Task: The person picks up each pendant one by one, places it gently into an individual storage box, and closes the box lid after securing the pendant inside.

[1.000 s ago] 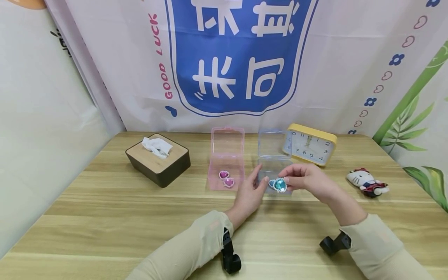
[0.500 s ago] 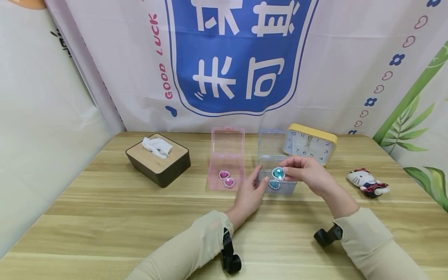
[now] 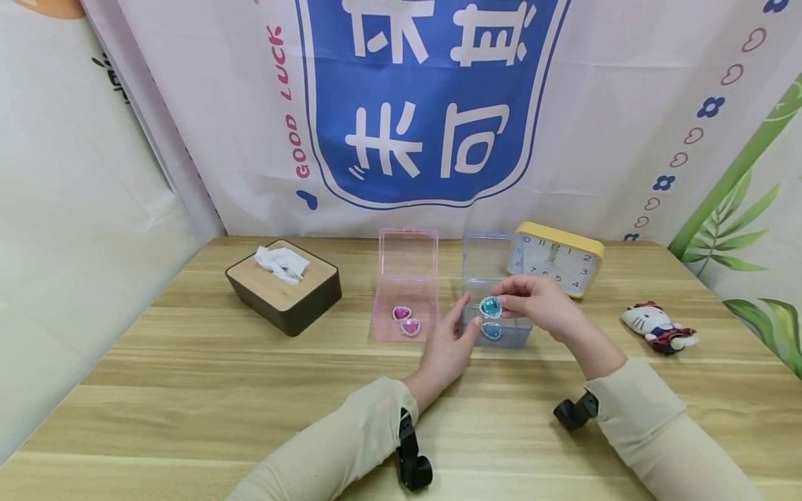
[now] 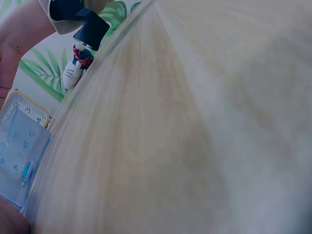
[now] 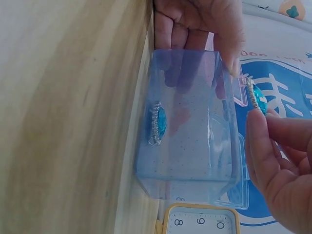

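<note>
A clear blue plastic box point(image 3: 510, 339) stands on the table with its lid point(image 3: 485, 257) raised. Inside lies one teal gem piece point(image 5: 159, 124) edged with small white beads. Between thumb and fingertips, my right hand point(image 3: 541, 306) pinches a second, heart-shaped teal gem piece point(image 3: 491, 307) above the box opening. My left hand point(image 3: 446, 348) holds the box at its left side, fingers against the outer wall and thumb over the rim. To the left, an open pink box point(image 3: 383, 313) contains two pink gem pieces point(image 3: 410, 326). In the left wrist view the blue box is only partly visible.
Behind the blue box's lid leans a yellow clock point(image 3: 564, 261). A plush cat doll point(image 3: 658, 328) lies at the right. The tissue box point(image 3: 285, 285) sits at the left, and a printed cloth point(image 3: 250, 139) hangs along the table's back edge.
My right hand has lifted the teal gem piece away from the other one and shifted it slightly left and back. My left hand has stayed at the blue box.
</note>
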The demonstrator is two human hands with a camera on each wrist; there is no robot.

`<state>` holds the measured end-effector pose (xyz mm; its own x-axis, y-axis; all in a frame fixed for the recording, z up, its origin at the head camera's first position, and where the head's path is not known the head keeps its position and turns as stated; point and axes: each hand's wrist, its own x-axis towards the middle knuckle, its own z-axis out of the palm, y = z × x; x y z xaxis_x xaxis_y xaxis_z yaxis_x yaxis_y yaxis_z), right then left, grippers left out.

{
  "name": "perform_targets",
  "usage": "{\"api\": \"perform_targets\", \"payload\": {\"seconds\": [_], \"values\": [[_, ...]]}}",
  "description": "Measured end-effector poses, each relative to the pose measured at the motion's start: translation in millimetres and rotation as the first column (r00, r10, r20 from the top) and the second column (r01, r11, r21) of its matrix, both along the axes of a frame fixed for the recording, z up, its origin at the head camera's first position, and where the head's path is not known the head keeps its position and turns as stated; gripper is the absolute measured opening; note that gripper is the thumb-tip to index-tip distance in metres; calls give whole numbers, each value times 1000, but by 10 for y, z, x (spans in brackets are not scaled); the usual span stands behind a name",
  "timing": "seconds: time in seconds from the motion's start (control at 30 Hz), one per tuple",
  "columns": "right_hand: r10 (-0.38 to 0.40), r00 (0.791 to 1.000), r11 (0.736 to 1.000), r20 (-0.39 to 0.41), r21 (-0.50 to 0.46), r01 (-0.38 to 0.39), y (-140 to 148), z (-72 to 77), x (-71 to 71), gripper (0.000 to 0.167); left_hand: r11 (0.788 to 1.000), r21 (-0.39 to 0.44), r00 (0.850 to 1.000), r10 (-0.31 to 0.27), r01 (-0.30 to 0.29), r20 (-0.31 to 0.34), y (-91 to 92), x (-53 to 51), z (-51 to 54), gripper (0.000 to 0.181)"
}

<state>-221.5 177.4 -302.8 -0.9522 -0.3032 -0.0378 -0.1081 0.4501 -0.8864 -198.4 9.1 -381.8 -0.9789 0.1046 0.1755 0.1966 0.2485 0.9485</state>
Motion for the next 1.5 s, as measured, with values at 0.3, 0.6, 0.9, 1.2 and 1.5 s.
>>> {"api": "perform_targets", "payload": {"seconds": [0.3,0.6,0.9,1.2,1.5], "values": [[58,998,992,-10,117,-57,-39,-10,-34,18,1000,2,1000,13,-13,8,5,5,-3,51],[107,993,975,-51,201,-95,-55,-57,-45,15,1000,-7,1000,4,-4,-1,-2,5,8,51],[108,994,972,-33,215,-99,-71,-101,-75,18,1000,-2,1000,7,-7,-4,-5,8,6,51],[78,996,970,-40,233,-67,-48,-73,-68,20,999,-32,999,19,-20,-34,-9,15,17,50],[17,999,979,-51,203,-6,53,39,-26,24,1000,-19,998,18,-20,-56,-7,20,15,49]]}}
